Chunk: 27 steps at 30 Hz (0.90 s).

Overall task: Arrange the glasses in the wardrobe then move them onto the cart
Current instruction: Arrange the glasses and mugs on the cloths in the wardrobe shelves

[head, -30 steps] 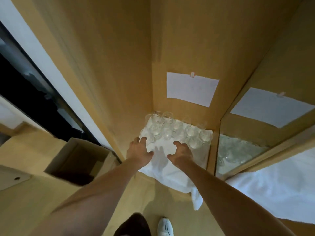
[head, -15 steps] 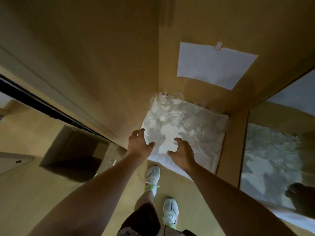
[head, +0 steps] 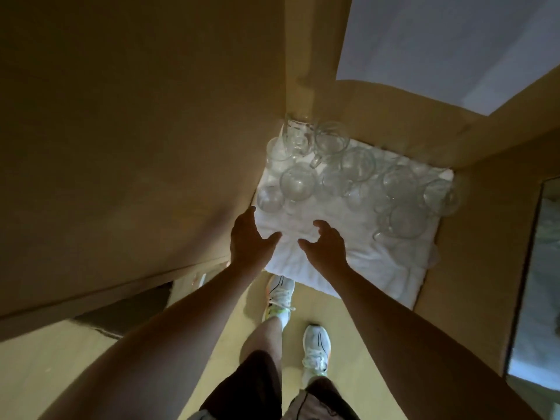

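Your left hand [head: 247, 237] hangs over the near left edge of the white cloth [head: 348, 256], fingers straight and loosely spread, thumb out toward the middle, holding nothing. Your right hand [head: 325, 248] sits just beside it, fingers lightly bent and apart, also empty; whether either palm actually touches the cloth is hard to tell in this dim light.

Just beyond your fingertips stand the glasses [head: 348, 174] — clear mugs and tumblers clustered on the cloth at the bottom of the wardrobe [head: 136, 131], packed toward the back wall and the back left corner, a few more over by the right side. Several touch or nearly touch. No cart is in view, so arranging looks like the step in hand, barely begun.

To do it well, start with the nearest glass [head: 269, 197], the one by your left fingertips, and take one per hand — wrap the body or hook a handle rather than pinching a rim. Lift straight up before moving sideways, since neighbours are close enough to knock. The cloth is rumpled near the front and could drag or tip a glass if you slide one, so set each down flat. Clear glass in shadow is easy to misjudge; reach slowly.

Your white shoes [head: 315, 347] stand on the floor below.
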### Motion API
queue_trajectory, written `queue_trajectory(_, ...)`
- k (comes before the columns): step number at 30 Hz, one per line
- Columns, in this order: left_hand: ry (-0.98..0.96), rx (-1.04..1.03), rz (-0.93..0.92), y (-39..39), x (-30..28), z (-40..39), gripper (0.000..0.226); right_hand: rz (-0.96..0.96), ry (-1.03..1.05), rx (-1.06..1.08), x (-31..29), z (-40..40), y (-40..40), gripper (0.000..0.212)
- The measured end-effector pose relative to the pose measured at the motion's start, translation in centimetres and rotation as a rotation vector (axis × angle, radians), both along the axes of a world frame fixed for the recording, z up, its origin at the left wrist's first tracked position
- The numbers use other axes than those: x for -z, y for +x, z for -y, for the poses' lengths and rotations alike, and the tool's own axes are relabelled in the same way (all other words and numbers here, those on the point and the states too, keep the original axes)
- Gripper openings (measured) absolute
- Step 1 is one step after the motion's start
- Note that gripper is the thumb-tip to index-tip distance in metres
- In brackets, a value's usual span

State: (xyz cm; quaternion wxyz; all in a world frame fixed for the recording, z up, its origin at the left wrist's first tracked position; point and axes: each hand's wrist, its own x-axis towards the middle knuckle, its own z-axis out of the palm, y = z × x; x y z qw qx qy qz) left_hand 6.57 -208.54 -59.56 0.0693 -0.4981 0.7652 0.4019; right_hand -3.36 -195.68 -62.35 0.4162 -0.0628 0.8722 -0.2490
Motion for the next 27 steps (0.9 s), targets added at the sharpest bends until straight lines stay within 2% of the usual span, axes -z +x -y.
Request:
queue_trajectory(4,0.037,-0.071,-0.012,-1.3,3.5,1.0,0.098,0.045,-0.018,0.050,3.5,1.4,-1.1,0.066)
queue_trajectory(7,0.054,-0.121,-0.045,-1.9,5.7,1.8,0.103,0.091,-0.055,0.115,5.4,2.8,-1.5,0.062)
queue_trajectory(17,0.055,-0.189,-0.149,-2.1,10.3,2.5,0.098,0.311,-0.236,0.419,9.9,6.1,-2.8,0.042)
queue_trajectory(20,0.081,-0.205,-0.208,-2.4,10.6,2.6,0.094,0.339,-0.280,0.458,10.6,6.3,-2.9,0.026)
queue_trajectory(24,0.062,-0.204,-0.236,-3.0,10.7,2.7,0.091,0.350,-0.313,0.452,11.1,6.0,-2.8,0.016)
queue_trajectory(27,0.053,-0.187,-0.266,-2.9,10.6,2.9,0.079,0.327,-0.311,0.437,11.1,5.8,-2.8,0.014)
